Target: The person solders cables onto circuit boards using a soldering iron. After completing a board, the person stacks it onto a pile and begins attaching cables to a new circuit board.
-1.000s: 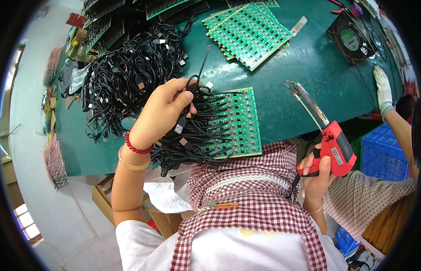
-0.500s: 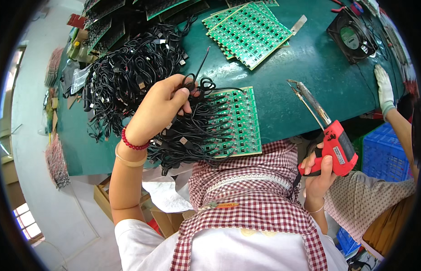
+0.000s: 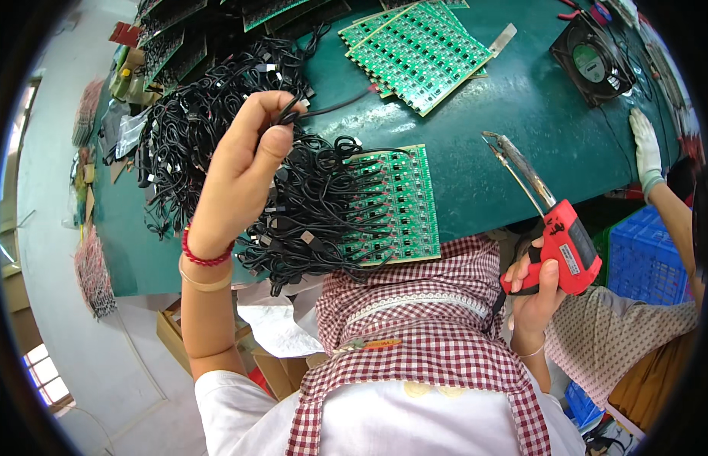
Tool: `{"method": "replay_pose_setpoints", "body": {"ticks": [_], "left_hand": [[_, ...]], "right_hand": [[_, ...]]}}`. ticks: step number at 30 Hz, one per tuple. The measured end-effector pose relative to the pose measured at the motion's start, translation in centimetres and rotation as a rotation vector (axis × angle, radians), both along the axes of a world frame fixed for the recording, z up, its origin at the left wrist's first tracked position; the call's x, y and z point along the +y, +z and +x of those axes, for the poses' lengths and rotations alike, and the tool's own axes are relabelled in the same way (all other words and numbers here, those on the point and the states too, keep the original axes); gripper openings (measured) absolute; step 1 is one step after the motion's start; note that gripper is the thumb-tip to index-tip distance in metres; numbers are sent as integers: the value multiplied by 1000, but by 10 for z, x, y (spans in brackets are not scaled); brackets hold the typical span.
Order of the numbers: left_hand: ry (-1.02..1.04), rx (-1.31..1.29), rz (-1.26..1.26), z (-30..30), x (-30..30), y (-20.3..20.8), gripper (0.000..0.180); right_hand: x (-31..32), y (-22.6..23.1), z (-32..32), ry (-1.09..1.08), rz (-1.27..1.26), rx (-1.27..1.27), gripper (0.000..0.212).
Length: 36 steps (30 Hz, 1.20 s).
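Note:
Above the heap of black USB cables (image 3: 194, 125), my left hand (image 3: 244, 171) is closed on a black cable (image 3: 335, 108). Its free end sticks out to the right, with a reddish tip near the stack of green circuit boards (image 3: 422, 57). Below, a green circuit board panel (image 3: 415, 209) lies at the table's front edge. Several black cables (image 3: 316, 194) are attached along it and bunch up on its left side. My right hand (image 3: 535, 304) grips a red soldering gun (image 3: 568, 247) by its handle, its metal tip pointing up and left over the table edge, apart from the panel.
A black fan (image 3: 590, 64) stands at the back right of the green table (image 3: 521, 114). At the right edge, another person's white-gloved hand (image 3: 647, 148) rests on the table. Dark circuit boards (image 3: 175, 57) are stacked at the far left. A blue crate (image 3: 647, 254) sits below right.
My left hand has moved left and slightly away from me with the cable. The cable's free end has swung from pointing up to pointing right. My right hand and the soldering gun stay put.

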<state>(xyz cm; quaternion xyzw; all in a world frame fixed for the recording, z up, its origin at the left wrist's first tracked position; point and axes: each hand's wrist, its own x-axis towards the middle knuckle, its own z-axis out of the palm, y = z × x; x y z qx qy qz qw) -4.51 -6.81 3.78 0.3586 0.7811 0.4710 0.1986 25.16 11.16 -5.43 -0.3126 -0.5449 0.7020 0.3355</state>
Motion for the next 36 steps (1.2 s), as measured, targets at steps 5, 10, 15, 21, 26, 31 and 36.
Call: {"method": "replay_pose_setpoints", "body": {"ticks": [5,10,15,21,26,31,36], "left_hand": [[-28,531,-127,16,25,-1,19],[-186,733,-212,18,33,-4,20],[-341,953,-439,13,26,-34,17],[-476,1120,-508,18,29,-34,20],[-355,866,-233,9,33,-32,20],[-497,1025,-428,16,39,-21,24],[-418,1023,-684,20,26,-33,37]], "right_hand": [[0,0,-2,7,24,-10,39],[0,3,-3,-20,1,2,40],[2,3,-5,-5,10,-12,40],[4,2,-4,10,-2,2,39],[5,1,-4,-1,-3,-13,39],[4,2,-5,18,-18,-14,40],[5,3,-6,4,-13,-16,41]]}}
